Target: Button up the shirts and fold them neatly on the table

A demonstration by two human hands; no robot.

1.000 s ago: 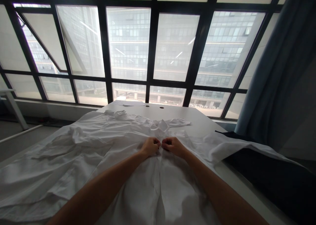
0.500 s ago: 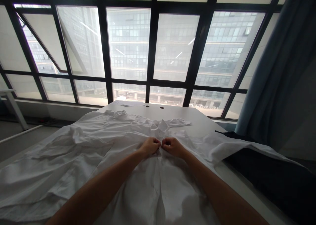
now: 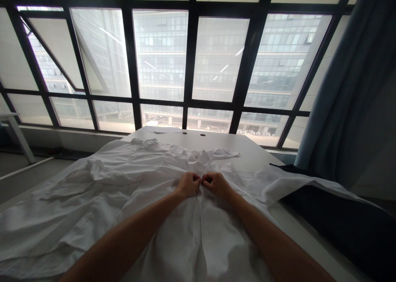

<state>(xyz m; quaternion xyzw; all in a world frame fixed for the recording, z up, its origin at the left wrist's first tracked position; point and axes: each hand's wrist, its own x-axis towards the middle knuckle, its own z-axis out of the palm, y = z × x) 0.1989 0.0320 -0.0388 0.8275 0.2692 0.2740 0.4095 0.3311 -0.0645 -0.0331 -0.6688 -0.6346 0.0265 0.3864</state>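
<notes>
A white shirt point(image 3: 176, 232) lies spread over the table, its collar point(image 3: 199, 157) pointing away from me and its front opening running down the middle. My left hand point(image 3: 189, 184) pinches the left edge of that opening, a little below the collar. Close against it, my right hand point(image 3: 215, 183) pinches the other edge, fingertips nearly touching the left ones. Any button between the fingers is hidden. One sleeve point(image 3: 293, 183) stretches out to the right.
The white table point(image 3: 222, 141) shows at the far end, with two dark round holes. More rumpled white cloth point(image 3: 93, 191) covers the left side. Dark fabric point(image 3: 340, 224) lies at the right under the sleeve. A blue curtain point(image 3: 337, 108) hangs by the windows point(image 3: 161, 55).
Both hands stay at the same spot on the shirt front. The fingers shift very slightly and the right fingertips come a touch closer to the left.
</notes>
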